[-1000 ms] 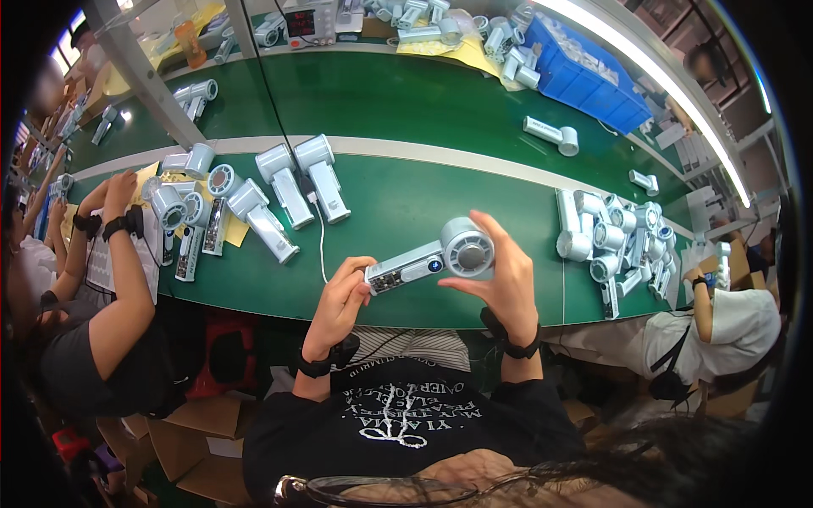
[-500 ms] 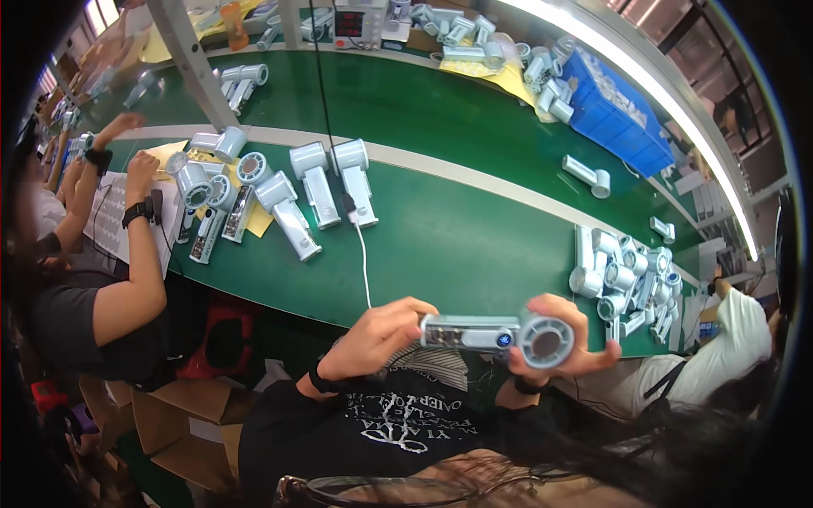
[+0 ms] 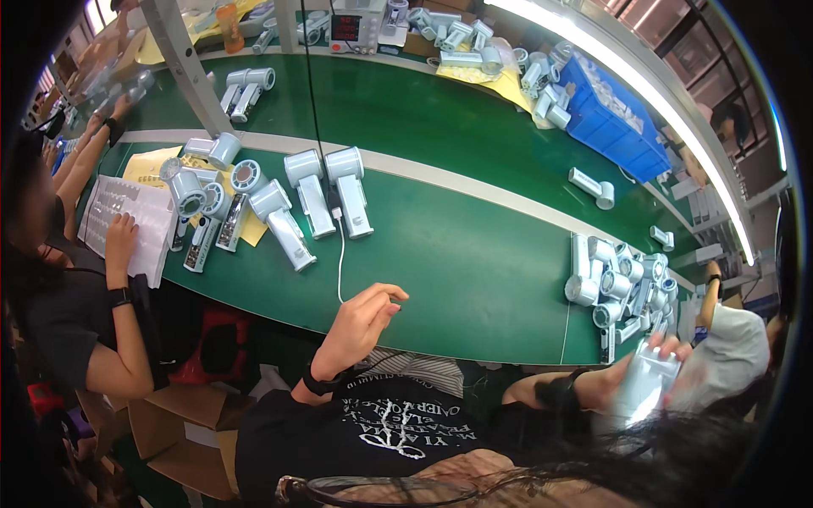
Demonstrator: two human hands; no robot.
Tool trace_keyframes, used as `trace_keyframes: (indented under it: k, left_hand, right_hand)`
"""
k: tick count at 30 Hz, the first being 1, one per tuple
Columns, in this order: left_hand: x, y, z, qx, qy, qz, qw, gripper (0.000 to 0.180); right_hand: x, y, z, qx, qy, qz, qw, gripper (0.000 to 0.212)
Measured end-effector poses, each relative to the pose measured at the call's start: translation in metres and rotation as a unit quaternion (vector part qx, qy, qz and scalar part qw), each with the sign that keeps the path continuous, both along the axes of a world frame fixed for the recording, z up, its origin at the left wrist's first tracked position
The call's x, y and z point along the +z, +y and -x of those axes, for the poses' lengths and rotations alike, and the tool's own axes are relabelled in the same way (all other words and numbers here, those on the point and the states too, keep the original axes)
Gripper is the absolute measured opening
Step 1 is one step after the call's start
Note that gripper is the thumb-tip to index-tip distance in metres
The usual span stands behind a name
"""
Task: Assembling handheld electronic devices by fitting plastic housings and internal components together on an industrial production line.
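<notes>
My left hand (image 3: 356, 328) is above the front edge of the green bench, empty, its fingers loosely bent and the thumb slightly apart. Close by, a white cable (image 3: 342, 254) runs down the bench from a black cord and passes behind that hand. At the lower right, my right hand (image 3: 616, 385) grips a light blue handheld fan (image 3: 647, 388), smeared by motion and glare. The fan is off the bench, near a heap of similar fans (image 3: 616, 284). Two fans (image 3: 349, 190) lie side by side left of centre, beside a looser group with some open handles (image 3: 230, 222).
A co-worker's hand (image 3: 121, 241) rests on a white sheet (image 3: 146, 207) at the left. Another person's sleeve (image 3: 738, 339) is close on the right. A blue crate (image 3: 614, 127) and a metal post (image 3: 182, 68) stand beyond. Open cardboard boxes (image 3: 174, 423) are below.
My left hand has let go of the fan's handle. My right hand has carried the fan right and down, past the bench edge. The left co-worker's hand has come down onto the sheet.
</notes>
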State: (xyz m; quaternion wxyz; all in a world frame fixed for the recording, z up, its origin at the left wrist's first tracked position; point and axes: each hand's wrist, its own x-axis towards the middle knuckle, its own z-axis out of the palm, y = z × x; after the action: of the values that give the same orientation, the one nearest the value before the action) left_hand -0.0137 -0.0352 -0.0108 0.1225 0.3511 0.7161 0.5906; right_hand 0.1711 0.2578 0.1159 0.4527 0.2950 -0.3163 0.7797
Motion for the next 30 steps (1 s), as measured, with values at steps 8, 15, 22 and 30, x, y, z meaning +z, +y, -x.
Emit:
trace_keyframes:
  k: [8,15,22,30]
  left_hand:
    - [0.012,0.009,0.002,-0.048,-0.008,0.007,0.999,0.03]
    - [0.001,-0.006,0.003,-0.041,-0.031,0.007,0.999,0.03]
    - [0.016,0.006,0.008,-0.038,0.215,-0.048,0.975,0.025]
    - [0.025,0.027,-0.001,-0.048,0.314,-0.045,0.947,0.029]
  right_hand:
    - [-0.026,0.036,0.058,-0.069,-0.197,-0.126,0.97,0.065]
    - [-0.078,0.073,0.176,-0.166,-0.449,-0.011,0.878,0.058]
    - [-0.087,0.013,0.18,-0.204,-0.336,-0.215,0.894,0.069]
    - [-0.097,-0.025,0.16,-0.387,-0.099,-0.353,0.846,0.073]
